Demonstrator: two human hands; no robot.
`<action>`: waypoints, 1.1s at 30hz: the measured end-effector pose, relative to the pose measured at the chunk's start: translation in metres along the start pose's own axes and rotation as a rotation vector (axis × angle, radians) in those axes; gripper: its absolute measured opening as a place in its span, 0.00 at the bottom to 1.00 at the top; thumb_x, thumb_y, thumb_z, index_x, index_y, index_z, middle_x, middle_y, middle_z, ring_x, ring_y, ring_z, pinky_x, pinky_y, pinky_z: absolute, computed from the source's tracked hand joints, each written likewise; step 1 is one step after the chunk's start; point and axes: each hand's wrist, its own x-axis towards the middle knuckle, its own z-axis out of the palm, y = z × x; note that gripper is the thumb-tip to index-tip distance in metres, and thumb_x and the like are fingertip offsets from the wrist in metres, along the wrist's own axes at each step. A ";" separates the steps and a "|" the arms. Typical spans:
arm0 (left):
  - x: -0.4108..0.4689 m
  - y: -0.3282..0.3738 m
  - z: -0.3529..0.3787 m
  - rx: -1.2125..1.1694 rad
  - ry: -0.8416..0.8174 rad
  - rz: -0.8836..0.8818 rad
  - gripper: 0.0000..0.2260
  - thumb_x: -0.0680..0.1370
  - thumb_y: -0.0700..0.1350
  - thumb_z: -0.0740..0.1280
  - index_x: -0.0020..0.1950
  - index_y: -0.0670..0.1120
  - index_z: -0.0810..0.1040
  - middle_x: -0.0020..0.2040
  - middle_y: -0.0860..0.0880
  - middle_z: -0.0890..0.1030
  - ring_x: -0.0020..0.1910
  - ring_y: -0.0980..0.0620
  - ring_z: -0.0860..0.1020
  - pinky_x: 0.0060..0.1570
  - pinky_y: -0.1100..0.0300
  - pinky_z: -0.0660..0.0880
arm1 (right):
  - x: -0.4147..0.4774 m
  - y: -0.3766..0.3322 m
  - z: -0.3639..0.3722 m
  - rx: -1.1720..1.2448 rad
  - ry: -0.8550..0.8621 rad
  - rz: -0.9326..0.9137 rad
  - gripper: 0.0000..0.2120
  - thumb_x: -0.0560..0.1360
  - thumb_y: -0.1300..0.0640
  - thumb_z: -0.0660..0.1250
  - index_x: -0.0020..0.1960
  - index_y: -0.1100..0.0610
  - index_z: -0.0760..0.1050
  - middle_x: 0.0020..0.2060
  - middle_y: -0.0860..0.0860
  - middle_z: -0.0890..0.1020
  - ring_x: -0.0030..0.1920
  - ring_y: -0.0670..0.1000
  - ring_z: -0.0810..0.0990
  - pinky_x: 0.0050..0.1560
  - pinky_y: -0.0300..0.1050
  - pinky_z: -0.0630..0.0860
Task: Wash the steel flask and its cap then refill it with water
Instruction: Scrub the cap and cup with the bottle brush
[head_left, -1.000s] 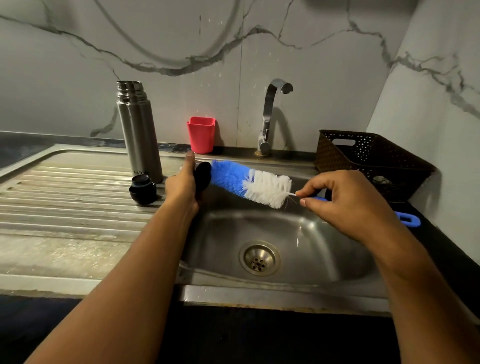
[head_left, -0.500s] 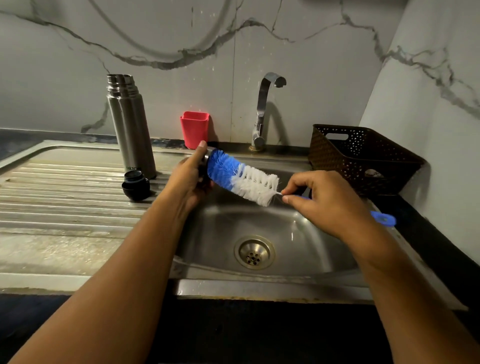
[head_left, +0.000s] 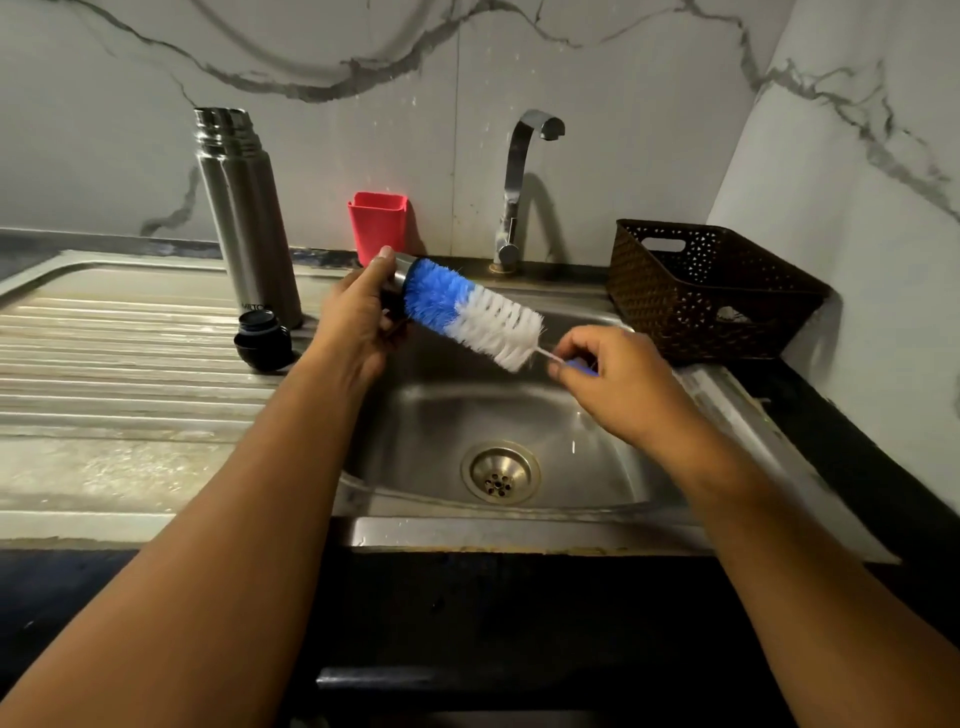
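Over the sink (head_left: 426, 415), the cap-scrubbing step looks to be in hand. The uncapped flask (head_left: 244, 208) stands upright on the ribbed surface (head_left: 104, 364) at left, with a black stopper (head_left: 262, 340) just beside it. The brush (head_left: 467, 312) has its blue end pushed into the cap (head_left: 401, 270). The left hand (head_left: 358, 322) grips the cap and the right hand (head_left: 618, 379) pinches the brush handle. No water runs from the tap (head_left: 519, 182), so the next move likely calls for 1 free hand to open it for rinsing.

A red cup (head_left: 377, 221) stands far back against the wall (head_left: 363, 130). A dark perforated basket (head_left: 696, 296) with a cut-out handle sits on the black table (head_left: 841, 431) at the right. The wall is pale marble, grey-veined and flecked with drops.
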 end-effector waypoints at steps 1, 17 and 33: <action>0.000 -0.001 0.001 0.025 0.005 -0.009 0.12 0.79 0.54 0.73 0.53 0.46 0.79 0.43 0.49 0.83 0.41 0.53 0.83 0.35 0.58 0.79 | -0.001 0.000 -0.002 -0.176 0.096 -0.086 0.04 0.79 0.54 0.70 0.47 0.52 0.82 0.36 0.47 0.81 0.35 0.46 0.78 0.35 0.46 0.76; -0.005 -0.001 0.004 -0.030 -0.090 -0.165 0.19 0.77 0.59 0.73 0.56 0.46 0.75 0.50 0.45 0.84 0.49 0.48 0.83 0.50 0.53 0.75 | -0.001 -0.016 -0.019 0.750 -0.470 0.612 0.12 0.85 0.53 0.60 0.55 0.56 0.81 0.28 0.48 0.68 0.22 0.42 0.59 0.20 0.34 0.53; -0.009 0.000 0.008 -0.088 -0.140 -0.146 0.18 0.76 0.60 0.73 0.51 0.46 0.76 0.45 0.46 0.86 0.47 0.47 0.84 0.48 0.53 0.78 | 0.006 -0.030 -0.016 0.880 -0.582 0.696 0.12 0.85 0.54 0.59 0.48 0.56 0.77 0.27 0.46 0.61 0.23 0.42 0.56 0.20 0.32 0.50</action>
